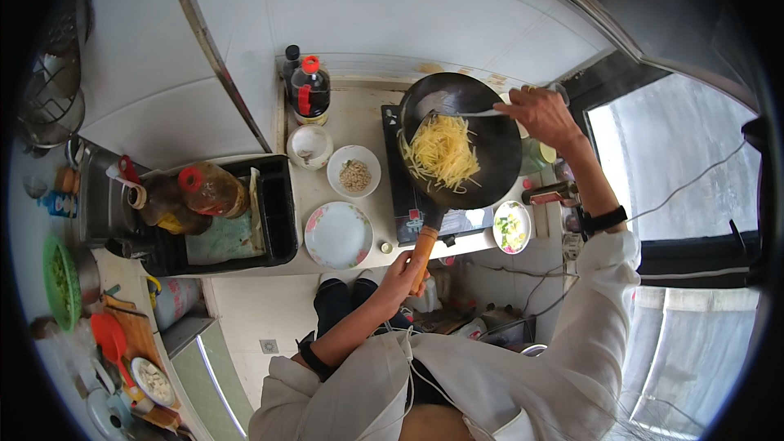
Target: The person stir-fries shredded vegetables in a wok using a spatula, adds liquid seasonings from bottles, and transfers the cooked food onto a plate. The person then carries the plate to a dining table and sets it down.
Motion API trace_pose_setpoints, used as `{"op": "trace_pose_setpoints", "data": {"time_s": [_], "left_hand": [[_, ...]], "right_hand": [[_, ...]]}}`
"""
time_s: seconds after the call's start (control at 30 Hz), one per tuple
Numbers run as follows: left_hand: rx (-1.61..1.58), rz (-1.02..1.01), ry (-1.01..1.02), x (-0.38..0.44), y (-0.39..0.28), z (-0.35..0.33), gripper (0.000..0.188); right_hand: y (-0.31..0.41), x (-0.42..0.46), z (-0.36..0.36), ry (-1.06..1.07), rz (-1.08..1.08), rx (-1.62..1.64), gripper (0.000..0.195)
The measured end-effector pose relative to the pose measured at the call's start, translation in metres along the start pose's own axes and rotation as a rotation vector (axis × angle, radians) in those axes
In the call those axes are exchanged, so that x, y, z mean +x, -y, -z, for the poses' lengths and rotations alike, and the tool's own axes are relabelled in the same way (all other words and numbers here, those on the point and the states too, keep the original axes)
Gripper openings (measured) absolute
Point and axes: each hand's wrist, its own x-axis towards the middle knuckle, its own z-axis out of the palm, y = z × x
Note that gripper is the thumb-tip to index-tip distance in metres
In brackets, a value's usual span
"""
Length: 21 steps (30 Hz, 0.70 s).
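Note:
My left hand point(401, 282) grips the wooden handle point(424, 254) of a dark wok point(499, 165), which rests tilted on a black portable cooktop point(404, 214). Above the wok's right rim, my right hand point(539, 113) holds the shaft of a metal spatula point(474, 114). The spatula's blade reaches into the wok at the upper edge of a heap of pale yellow shreds point(444, 153), possibly potato, and is partly hidden there. Close to the wok's lower right stands a small bowl of chopped green and white pieces point(512, 226).
Left of the cooktop are a bowl of small pale pieces point(354, 176), a floral plate point(339, 236), a white jar point(310, 147) and a red-capped sauce bottle point(310, 90). A black tray point(285, 214) carries oil bottles point(214, 190). A dark bottle point(550, 194) lies near my right forearm.

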Motion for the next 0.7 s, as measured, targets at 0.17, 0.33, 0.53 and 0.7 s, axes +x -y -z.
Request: {"op": "trace_pose_setpoints", "data": {"time_s": [0.17,0.33,0.53,0.7], "left_hand": [[-0.028,0.019,-0.002,0.005,0.0,0.004,0.038],[-0.019,0.012,0.005,0.007,0.001,0.003,0.037],[-0.024,-0.007,0.012,0.006,0.001,0.003,0.035],[-0.004,-0.01,-0.002,0.004,0.0,0.009,0.036]], "right_hand": [[0.019,-0.08,0.031,0.034,-0.087,-0.019,0.032],[0.063,-0.149,0.066,0.14,-0.323,0.034,0.037],[0.131,-0.159,-0.014,-0.026,-0.559,-0.047,0.046],[0.145,-0.153,-0.023,-0.155,-0.777,-0.027,0.055]]}}
